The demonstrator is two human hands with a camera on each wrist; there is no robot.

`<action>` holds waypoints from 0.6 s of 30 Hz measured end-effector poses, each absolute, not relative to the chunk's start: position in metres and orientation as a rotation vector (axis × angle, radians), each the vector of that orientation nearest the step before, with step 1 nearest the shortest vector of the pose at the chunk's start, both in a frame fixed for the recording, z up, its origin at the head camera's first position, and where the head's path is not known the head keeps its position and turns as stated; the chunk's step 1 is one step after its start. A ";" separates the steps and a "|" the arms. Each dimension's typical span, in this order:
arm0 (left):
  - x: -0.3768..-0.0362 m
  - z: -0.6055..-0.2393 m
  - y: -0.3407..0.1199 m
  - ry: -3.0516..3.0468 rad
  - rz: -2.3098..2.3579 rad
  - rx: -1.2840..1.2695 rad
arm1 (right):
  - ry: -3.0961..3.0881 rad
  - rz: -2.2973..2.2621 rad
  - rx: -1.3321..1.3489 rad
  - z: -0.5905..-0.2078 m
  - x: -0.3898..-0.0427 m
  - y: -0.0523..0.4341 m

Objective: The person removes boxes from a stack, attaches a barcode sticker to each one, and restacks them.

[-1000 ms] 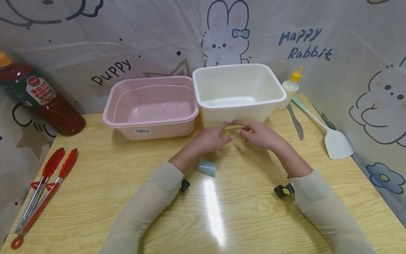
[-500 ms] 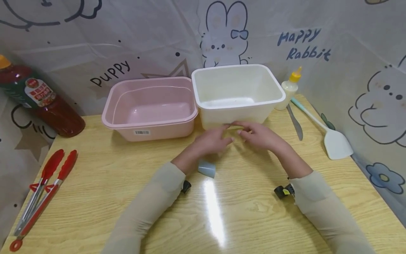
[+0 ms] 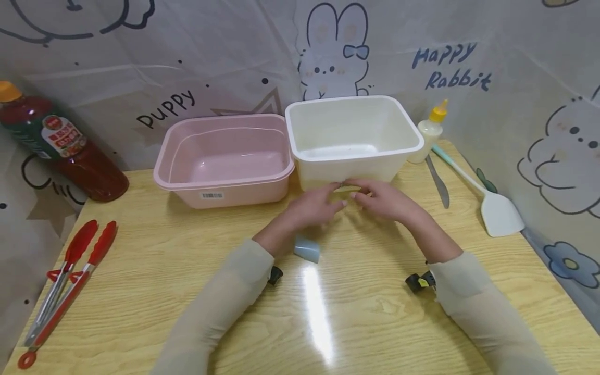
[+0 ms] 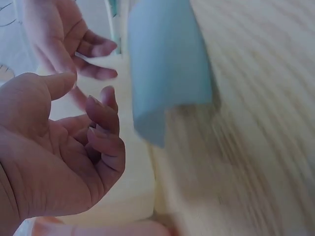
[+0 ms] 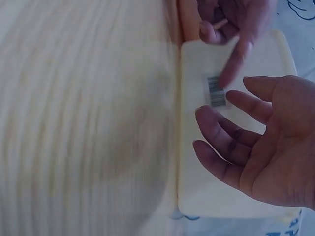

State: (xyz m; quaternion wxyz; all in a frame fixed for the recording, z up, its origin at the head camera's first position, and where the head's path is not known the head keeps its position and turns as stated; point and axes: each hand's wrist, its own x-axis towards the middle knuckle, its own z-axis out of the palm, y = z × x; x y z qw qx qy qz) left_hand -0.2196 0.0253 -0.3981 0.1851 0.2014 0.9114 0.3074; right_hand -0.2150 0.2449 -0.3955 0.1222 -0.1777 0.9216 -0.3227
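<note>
In front of the white bin (image 3: 349,169), my left hand (image 3: 315,207) and right hand (image 3: 382,199) face each other, index fingertips meeting or nearly so in the head view. Both have loosely bent fingers and hold nothing. The left wrist view shows the left palm (image 4: 59,157) with nothing in it. A barcode label (image 5: 216,92) on the bin's front wall lies just behind the fingertips in the right wrist view. Close to my left wrist, a small light blue cup-shaped thing (image 3: 307,249) lies on its side on the table; its curved wall (image 4: 167,59) looms large in the left wrist view.
Left of the white bin stands a pink basin (image 3: 234,195). A large red sauce bottle (image 3: 89,169) and red-tipped tongs (image 3: 75,281) are at the left. To the right are a yellow-capped squeeze bottle (image 3: 428,135), a knife (image 3: 438,182) and a white spatula (image 3: 500,213).
The whole head view shifts very slightly. Both hands stay in the same place before the white bin, and no object has visibly moved.
</note>
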 end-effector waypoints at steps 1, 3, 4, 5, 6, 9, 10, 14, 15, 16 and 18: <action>-0.220 -0.398 0.024 2.544 0.913 0.539 | 2.684 -0.957 -0.503 -0.395 -0.215 0.247; -0.221 -0.400 0.021 2.507 0.972 0.488 | 2.687 -0.975 -0.465 -0.395 -0.213 0.250; -0.221 -0.402 0.019 2.495 0.984 0.479 | 2.698 -0.969 -0.459 -0.396 -0.213 0.251; -0.221 -0.403 0.019 2.494 0.989 0.479 | 2.708 -0.957 -0.458 -0.398 -0.212 0.252; -0.221 -0.405 0.019 2.499 0.981 0.489 | 2.715 -0.936 -0.460 -0.400 -0.212 0.251; -0.220 -0.407 0.021 2.542 0.912 0.554 | 2.729 -0.863 -0.500 -0.406 -0.213 0.247; -0.220 -0.407 0.022 2.548 0.900 0.571 | 2.723 -0.854 -0.513 -0.407 -0.213 0.245; -0.219 -0.400 0.023 2.526 0.941 0.570 | 2.703 -0.902 -0.508 -0.403 -0.214 0.242; -0.219 -0.399 0.022 2.514 0.967 0.560 | 2.703 -0.919 -0.493 -0.401 -0.213 0.243; -0.219 -0.397 0.021 2.507 0.986 0.550 | 2.704 -0.939 -0.481 -0.400 -0.213 0.244; -0.218 -0.397 0.017 2.503 1.004 0.527 | 2.723 -0.943 -0.454 -0.399 -0.211 0.247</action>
